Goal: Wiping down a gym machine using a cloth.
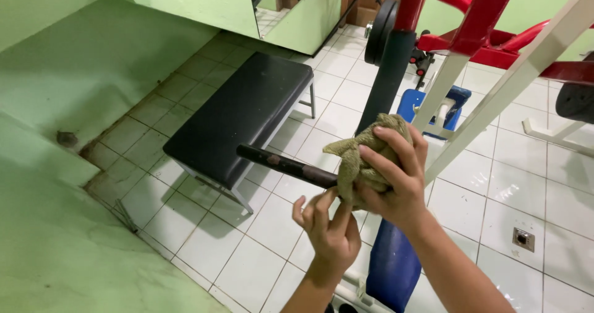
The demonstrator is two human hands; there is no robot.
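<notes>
My right hand [396, 177] grips an olive-green cloth [362, 152] bunched around a dark, worn metal bar [281, 164] that sticks out to the left from a gym machine. My left hand [328, 229] is just below the bar and the cloth, fingers partly curled, its fingertips close to the bar's underside; it holds nothing that I can see. The part of the bar under the cloth is hidden.
A black padded bench [247, 112] stands on the white tiled floor behind the bar. A blue pad [393, 266] sits below my hands. The red and white machine frame [495, 72] with a weight plate [378, 31] rises at right. Green walls at left.
</notes>
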